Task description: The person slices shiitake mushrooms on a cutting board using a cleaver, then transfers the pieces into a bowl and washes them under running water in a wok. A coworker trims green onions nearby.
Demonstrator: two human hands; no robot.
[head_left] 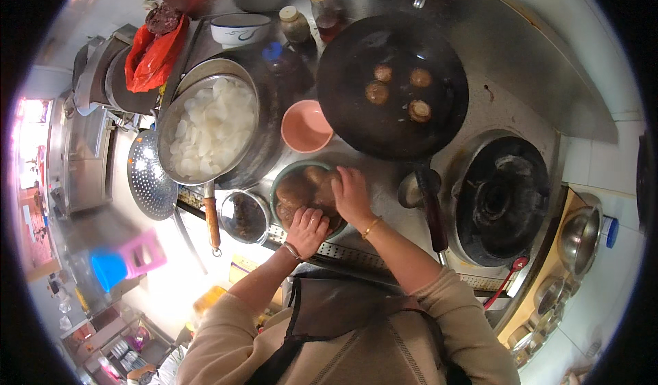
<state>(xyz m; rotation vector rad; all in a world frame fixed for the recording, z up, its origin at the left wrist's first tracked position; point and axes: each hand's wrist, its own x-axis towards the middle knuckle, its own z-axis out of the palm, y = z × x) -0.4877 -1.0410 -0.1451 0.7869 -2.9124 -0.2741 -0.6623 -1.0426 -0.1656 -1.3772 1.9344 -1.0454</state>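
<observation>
A green-rimmed bowl (273,196) full of large, wet-looking brown mushrooms (295,189) is right in front of me. Over its near side, my left hand (308,230) curls its fingers down on a mushroom. From the right, my right hand (351,197) reaches past the rim, fingers bent round another mushroom; its fingertips are partly hidden. Beyond the bowl, to the right, sits a black wok (363,128) with several mushrooms (419,111) spread in it. One of these shows its pale underside; the others lie brown cap up.
At left, a handled strainer pan (209,192) holds white slices (212,128). A pink bowl (306,126), a glass bowl (245,217) with dark contents and a perforated skimmer (151,172) stand around. A black burner (504,196) is at right; the wok handle (430,203) points toward me.
</observation>
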